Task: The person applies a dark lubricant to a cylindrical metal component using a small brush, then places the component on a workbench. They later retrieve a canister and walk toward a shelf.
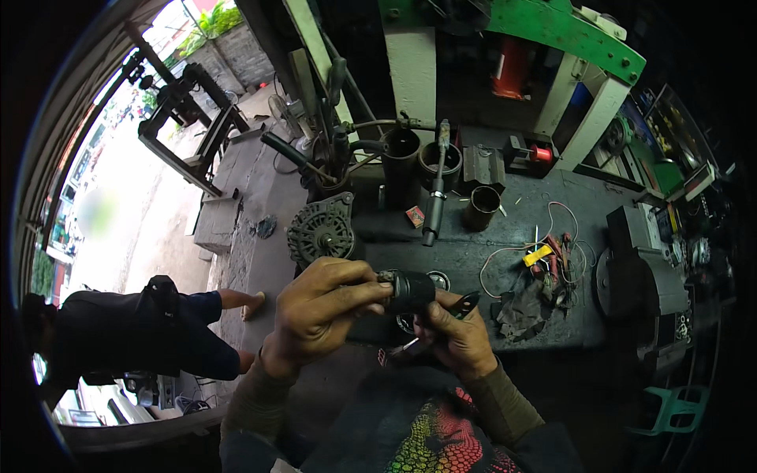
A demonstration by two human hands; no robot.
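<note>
A dark cylindrical metal part (pixel 413 292) is held between my two hands above the front edge of the workbench (pixel 394 256). My left hand (pixel 333 303) is closed, its fingers pinching the narrower, worn end of the part. From the other side, my right hand (pixel 461 337) grips the part's thick end. The same right hand also holds a slim tool (pixel 408 347) with a dark handle and a silvery middle, perhaps a brush, slanting down to the left. Behind the part, a round metal ring (pixel 439 281) is partly hidden. An alternator (pixel 322 233) sits just beyond my left hand.
Metal cups, a tool with a long shaft (pixel 434 206) and an open can (pixel 482 208) stand farther back. Tangled wires (pixel 556 256) and a grey rag (pixel 524 314) lie to the right. A green press frame (pixel 564 30) rises behind. At left is another person (pixel 134 331); a green stool (pixel 670 410) stands lower right.
</note>
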